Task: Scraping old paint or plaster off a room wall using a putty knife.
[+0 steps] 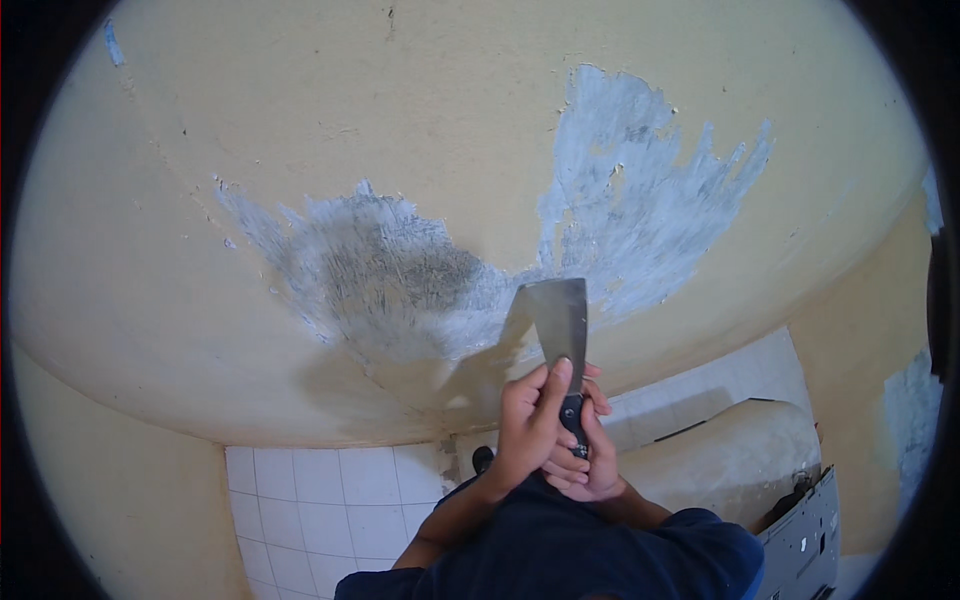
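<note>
Cream wall (450, 110), streaked blue-grey patch (650, 210); silver-bladed scraper (562, 325), black handle (572, 408); white gridded tiles (320, 500).

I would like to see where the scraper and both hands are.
Scraper (562, 325), head view: metal blade.
Left hand (528, 425), head view: thumb side.
Right hand (602, 468), head view: below the thumb.

The scraper's blade (562, 325) is metal, smooth and a bit shiny. Its black handle (571, 412) looks like hard plastic. The wall (450, 110) has dull yellow paint, mostly smooth. Its bare patches (630, 200) look rough, scratchy and chalky, with flaky edges. The floor tiles (320, 490) look smooth. The blue shirt (560, 555) is soft, dull cloth.
</note>
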Available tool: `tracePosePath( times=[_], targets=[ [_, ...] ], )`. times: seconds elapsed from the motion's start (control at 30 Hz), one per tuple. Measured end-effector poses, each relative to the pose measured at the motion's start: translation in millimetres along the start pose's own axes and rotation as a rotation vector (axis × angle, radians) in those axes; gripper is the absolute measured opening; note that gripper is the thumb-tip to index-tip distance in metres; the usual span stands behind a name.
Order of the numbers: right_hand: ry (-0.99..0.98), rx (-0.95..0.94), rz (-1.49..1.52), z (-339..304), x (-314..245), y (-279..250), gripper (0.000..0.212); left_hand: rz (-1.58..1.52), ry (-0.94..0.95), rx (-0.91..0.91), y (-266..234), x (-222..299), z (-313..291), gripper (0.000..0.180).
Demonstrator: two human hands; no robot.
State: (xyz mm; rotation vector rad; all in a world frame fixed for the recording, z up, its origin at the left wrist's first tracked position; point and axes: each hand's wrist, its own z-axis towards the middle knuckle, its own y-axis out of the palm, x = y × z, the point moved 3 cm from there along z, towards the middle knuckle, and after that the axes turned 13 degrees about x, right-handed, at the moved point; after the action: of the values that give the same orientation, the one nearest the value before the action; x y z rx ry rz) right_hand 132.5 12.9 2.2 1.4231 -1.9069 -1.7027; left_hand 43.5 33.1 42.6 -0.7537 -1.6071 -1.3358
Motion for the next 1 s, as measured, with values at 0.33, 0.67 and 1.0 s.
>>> tracePosePath(
  times=[0.33, 0.67, 1.0],
  targets=[
    [-0.1, -0.105, -0.046, 10.7, 4.4, 12.2, 0.049, 0.109, 0.09, -0.009, -3.3, 19.4, 6.6, 0.039],
    [-0.126, -0.044, -0.013, 17.6, 4.7, 8.8, 0.048, 0.087, 0.062, -0.064, -2.4, 13.5, 16.0, 0.04],
    [-0.153, -0.054, -0.053, 24.8, -5.1, 10.2, 0.048, 0.071, 0.095, -0.041, -1.9, 15.0, 22.5, 0.04]
  ],
)
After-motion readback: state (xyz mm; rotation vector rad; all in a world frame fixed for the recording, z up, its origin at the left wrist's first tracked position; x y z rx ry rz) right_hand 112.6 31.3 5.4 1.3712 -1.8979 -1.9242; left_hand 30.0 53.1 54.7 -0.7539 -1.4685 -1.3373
